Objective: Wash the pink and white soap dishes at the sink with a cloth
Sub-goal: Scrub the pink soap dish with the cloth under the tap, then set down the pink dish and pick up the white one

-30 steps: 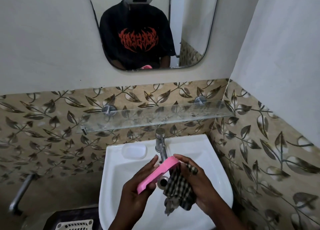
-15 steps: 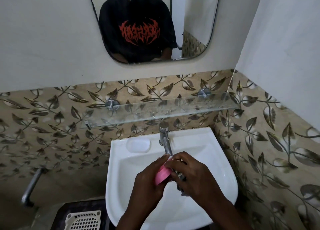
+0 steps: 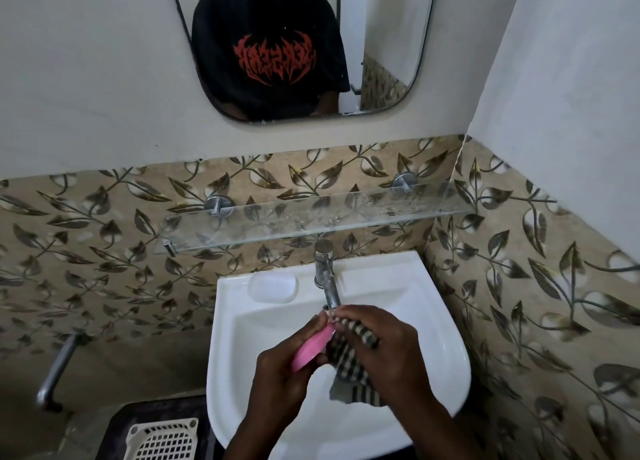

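Shift since a second ago: pink soap dish [image 3: 310, 350] now mostly covered, brought under the tap [image 3: 327, 279] spout at 12 o'clock of the sink [image 3: 443, 366]; scrubbing looks under way. Grip: left hand [image 3: 280, 383] holds the dish edge-on; right hand [image 3: 384, 352], at its 3 o'clock, clutches the checked cloth [image 3: 349, 373] against it. On the rim at 10 o'clock, the white soap dish [image 3: 273, 286] waits.

The sink [image 3: 436, 366] is glossy white ceramic (light gleams along its rim). The tap [image 3: 325, 272] at its back is polished metal. The shelf [image 3: 311, 217] above it is clear glass on 2 shiny metal pegs [image 3: 218, 206]. Over its bowl, the pink soap dish [image 3: 310, 348] looks like smooth plastic and the cloth [image 3: 349, 366] is checked woven fabric.
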